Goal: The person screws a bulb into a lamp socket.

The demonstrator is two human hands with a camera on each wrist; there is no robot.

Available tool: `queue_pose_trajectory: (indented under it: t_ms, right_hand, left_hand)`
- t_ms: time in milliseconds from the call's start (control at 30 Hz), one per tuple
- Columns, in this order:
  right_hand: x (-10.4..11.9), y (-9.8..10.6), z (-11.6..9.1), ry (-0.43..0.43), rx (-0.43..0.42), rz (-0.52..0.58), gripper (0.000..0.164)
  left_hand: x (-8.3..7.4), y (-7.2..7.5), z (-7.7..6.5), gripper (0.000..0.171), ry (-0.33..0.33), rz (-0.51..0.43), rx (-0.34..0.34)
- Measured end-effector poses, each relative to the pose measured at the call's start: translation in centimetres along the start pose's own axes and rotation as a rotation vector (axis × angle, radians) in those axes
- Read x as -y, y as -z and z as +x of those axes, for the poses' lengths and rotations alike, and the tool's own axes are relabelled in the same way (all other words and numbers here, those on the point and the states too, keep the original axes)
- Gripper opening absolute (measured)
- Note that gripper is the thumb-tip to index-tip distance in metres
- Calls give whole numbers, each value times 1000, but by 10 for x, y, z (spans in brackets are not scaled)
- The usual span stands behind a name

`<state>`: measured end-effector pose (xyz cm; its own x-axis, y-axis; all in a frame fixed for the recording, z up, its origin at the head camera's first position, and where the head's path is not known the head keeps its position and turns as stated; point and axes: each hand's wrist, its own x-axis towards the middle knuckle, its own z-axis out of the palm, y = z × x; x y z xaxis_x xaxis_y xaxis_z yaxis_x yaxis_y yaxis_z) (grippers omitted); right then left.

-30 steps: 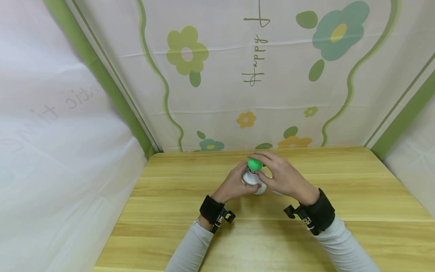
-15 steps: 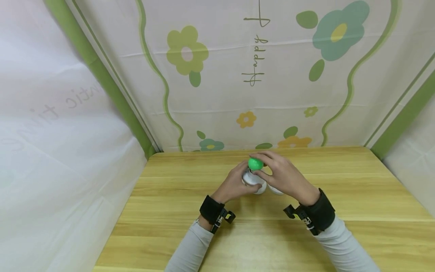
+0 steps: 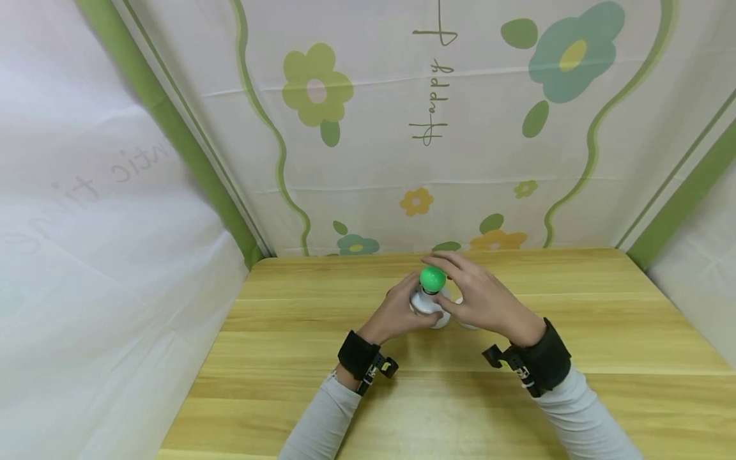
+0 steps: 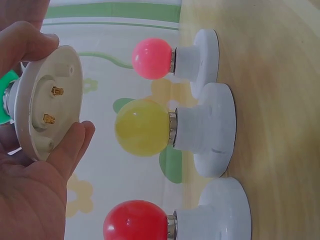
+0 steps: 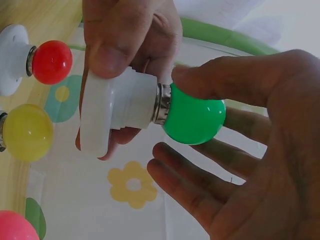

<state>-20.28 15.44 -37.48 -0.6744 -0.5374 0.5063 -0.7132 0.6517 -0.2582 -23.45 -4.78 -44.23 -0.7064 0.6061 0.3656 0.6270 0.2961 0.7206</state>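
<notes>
A white lamp socket (image 5: 97,115) is held up in my left hand (image 3: 397,311), whose thumb and fingers grip its round base by the rim. Two brass contacts (image 4: 57,91) show on the base's underside in the left wrist view. A green bulb (image 5: 197,115) sits in the socket, its metal collar (image 5: 162,104) visible at the mouth. My right hand (image 3: 483,297) is spread loosely around this bulb. Its thumb tip lies right at the bulb's edge near the collar, while the other fingers extend past the far side, some partly hidden behind the bulb.
On the wooden table (image 3: 310,370), a pink bulb (image 4: 152,59), a yellow bulb (image 4: 142,127) and a red bulb (image 4: 135,222) stand in a row in white sockets. The hands mostly hide them in the head view. A flowered cloth wall (image 3: 368,147) rises behind the table's back edge.
My right thumb came up over the bulb's collar half a second ago, then drew back down, uncovering the collar again. The left hand and socket have stayed in place.
</notes>
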Motion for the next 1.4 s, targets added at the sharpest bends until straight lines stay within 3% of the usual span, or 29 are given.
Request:
queue_pose_trajectory:
  t_ms: [400,867,1133,1267,1400]
  right_hand:
    - [0,4,0,62,-15,79,49]
    - [1,-2,0,52,-94,-7,54]
    - [3,1,0,-7,-60,-34,64]
    - [5,4,0,17,-46,-27,68]
    - [6,6,-1,57,-20,-11,59]
  left_hand:
    - [2,-3,1,71,-20,-45,7]
    - [-1,-3,-2,70,-13,-40,7]
    - [1,-2,-1,71,-15,-20,7]
    - [2,-2,-2,70,-12,-2,-1]
    - [2,-1,-2,71,-13,-10,6]
